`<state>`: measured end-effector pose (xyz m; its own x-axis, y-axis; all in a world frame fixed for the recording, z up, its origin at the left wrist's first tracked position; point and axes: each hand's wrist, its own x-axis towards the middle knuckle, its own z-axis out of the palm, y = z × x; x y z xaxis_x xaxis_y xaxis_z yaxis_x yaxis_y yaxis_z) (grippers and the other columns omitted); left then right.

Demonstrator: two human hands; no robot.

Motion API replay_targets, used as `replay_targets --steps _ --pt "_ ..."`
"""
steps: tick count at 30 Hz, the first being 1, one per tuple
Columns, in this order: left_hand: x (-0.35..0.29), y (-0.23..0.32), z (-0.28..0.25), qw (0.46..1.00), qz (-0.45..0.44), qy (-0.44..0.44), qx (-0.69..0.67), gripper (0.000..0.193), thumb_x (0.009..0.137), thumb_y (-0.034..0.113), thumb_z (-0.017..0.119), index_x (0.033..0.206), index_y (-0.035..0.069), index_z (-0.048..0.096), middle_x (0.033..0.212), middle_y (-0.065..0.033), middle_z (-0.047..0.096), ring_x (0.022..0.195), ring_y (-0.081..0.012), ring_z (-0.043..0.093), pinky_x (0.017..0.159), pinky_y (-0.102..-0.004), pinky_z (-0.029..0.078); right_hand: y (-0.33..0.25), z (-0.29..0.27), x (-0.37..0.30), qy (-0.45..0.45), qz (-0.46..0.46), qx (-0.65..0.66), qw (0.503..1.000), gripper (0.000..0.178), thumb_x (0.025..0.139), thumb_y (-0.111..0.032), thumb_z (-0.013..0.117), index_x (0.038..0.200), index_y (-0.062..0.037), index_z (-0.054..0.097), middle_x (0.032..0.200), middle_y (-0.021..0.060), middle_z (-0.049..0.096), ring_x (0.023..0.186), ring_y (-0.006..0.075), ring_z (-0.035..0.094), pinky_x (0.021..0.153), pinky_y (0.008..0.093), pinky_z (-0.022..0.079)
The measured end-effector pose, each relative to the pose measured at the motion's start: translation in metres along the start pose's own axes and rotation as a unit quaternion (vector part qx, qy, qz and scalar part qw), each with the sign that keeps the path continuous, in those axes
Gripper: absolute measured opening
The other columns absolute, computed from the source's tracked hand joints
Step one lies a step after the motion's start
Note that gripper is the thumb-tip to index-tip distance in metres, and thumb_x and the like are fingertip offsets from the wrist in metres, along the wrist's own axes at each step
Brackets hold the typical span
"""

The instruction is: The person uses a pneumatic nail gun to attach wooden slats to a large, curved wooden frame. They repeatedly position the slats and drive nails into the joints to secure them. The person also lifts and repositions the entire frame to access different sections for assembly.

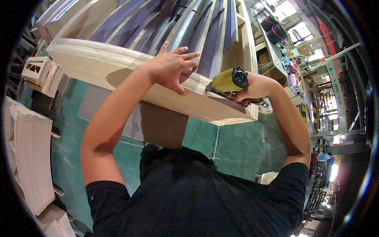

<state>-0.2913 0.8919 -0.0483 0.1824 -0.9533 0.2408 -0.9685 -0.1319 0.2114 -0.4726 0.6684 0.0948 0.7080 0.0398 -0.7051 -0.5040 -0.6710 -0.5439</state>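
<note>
My right hand (256, 86) grips a yellow and black nail gun (228, 81). The tool's nose points left, at the top edge of a pale plywood panel (106, 73) facing me; whether it touches the wood I cannot tell. To the left of the tool, my left hand (167, 68) is spread over the same edge with fingers apart, holding nothing. Behind the panel run several parallel boards (139, 38) with light edges and dark purplish faces between them. The right hand's fingers are partly hidden by the tool.
A stack of pale wooden panels (33, 146) stands at the left, with small wooden frames (37, 71) beyond it. Grey-brown sheets (166, 124) lie on the green floor below the panel. Black buckets (276, 33) and a cluttered bench (272, 59) are at the far right.
</note>
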Motion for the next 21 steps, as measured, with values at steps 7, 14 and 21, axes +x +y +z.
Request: replay_targets --steps 7,14,21 --pt "-0.001 0.003 -0.002 1.0 -0.002 -0.001 -0.031 0.094 0.061 0.054 0.089 0.141 0.013 0.064 0.157 0.0014 0.053 0.144 -0.0261 0.048 0.116 -0.08 0.014 -0.015 -0.007 0.007 0.008 -0.01 -0.042 0.999 0.039 0.077 -0.001 0.077 0.115 -0.0021 0.067 0.088 0.0024 0.07 0.065 0.0106 0.062 0.057 0.0288 0.051" --pt "-0.002 0.002 -0.005 0.999 -0.004 -0.007 -0.051 0.094 0.061 0.054 0.089 0.141 0.011 0.064 0.156 0.0017 0.054 0.134 -0.025 0.058 0.116 -0.0779 0.019 -0.03 -0.012 0.034 0.057 -0.021 -0.061 0.996 0.034 0.076 -0.003 0.073 0.109 -0.0039 0.069 0.082 0.001 0.068 0.06 0.009 0.06 0.055 0.0268 0.05" --pt "0.002 0.001 -0.003 0.996 -0.019 -0.033 -0.076 0.096 0.057 0.055 0.092 0.141 0.019 0.062 0.156 0.002 0.052 0.136 -0.0284 0.057 0.116 -0.0785 0.014 -0.026 -0.021 0.047 0.063 -0.035 -0.074 0.995 0.038 0.076 -0.003 0.074 0.114 -0.0027 0.07 0.088 0.0 0.07 0.063 0.0086 0.06 0.056 0.0262 0.05"
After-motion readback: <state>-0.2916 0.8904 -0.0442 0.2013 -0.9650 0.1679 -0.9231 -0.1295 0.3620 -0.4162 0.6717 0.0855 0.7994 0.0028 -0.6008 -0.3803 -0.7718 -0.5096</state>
